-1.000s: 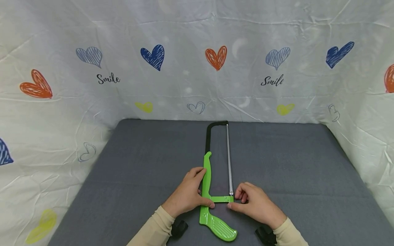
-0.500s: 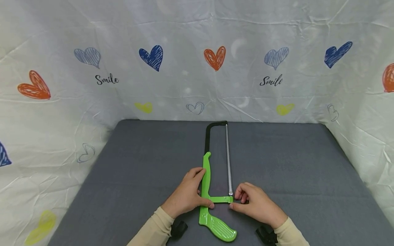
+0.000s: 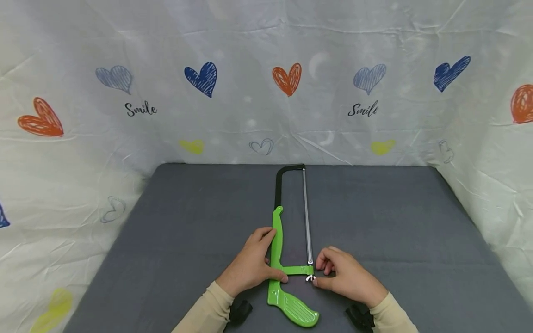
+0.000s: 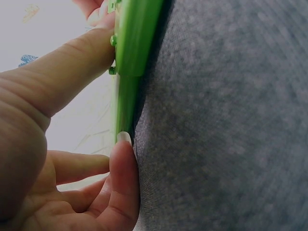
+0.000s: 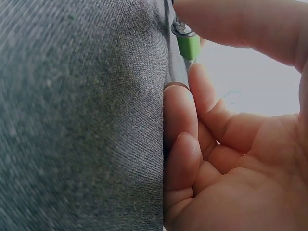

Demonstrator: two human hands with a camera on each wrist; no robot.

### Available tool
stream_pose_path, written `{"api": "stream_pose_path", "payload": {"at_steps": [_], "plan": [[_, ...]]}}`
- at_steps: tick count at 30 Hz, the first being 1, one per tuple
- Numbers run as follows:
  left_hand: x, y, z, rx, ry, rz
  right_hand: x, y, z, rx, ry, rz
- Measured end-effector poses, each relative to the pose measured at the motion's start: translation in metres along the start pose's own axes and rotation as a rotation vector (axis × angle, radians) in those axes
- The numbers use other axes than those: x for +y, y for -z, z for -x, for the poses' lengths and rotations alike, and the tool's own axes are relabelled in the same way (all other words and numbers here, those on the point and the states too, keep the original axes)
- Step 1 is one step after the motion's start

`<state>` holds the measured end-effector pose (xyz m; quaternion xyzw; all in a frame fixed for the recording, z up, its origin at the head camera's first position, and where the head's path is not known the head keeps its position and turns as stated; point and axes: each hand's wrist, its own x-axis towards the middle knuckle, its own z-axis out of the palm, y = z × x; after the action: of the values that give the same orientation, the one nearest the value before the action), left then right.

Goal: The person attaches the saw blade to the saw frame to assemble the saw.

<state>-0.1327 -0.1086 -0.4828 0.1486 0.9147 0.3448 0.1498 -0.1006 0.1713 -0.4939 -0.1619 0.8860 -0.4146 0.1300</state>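
Left wrist: left grip (image 4: 29,130) clamped on the saw (image 4: 137,38); easing could let it twist. Right wrist: right grip (image 5: 245,139) apart, only its thumb on the nut (image 5: 182,26), so it could slip. Head: the saw lies on the worktop (image 3: 200,208), tip at 12 o'clock; the nut, mostly covered earlier, shows at the thumb's 10 o'clock.

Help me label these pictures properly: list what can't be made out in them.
Whether the saw blade has teeth: too small, head view.
Wing nut: partly hidden by the right hand, right wrist view.
Green frame: cut off by the top edge, left wrist view.
Rightmost orange heart: cut off by right edge, head view.
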Motion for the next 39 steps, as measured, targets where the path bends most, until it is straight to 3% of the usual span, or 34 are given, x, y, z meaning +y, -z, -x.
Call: {"api": "stream_pose_path", "payload": {"at_steps": [31, 39], "plan": [[-0.002, 0.0, -0.0002, 0.015, -0.024, -0.04, -0.0045, -0.0083, -0.0022, 0.054, -0.023, 0.055], [-0.0021, -0.0008, -0.0008, 0.009, -0.018, -0.047, -0.0057, -0.0072, -0.0011, 0.038, -0.038, 0.045]]}}
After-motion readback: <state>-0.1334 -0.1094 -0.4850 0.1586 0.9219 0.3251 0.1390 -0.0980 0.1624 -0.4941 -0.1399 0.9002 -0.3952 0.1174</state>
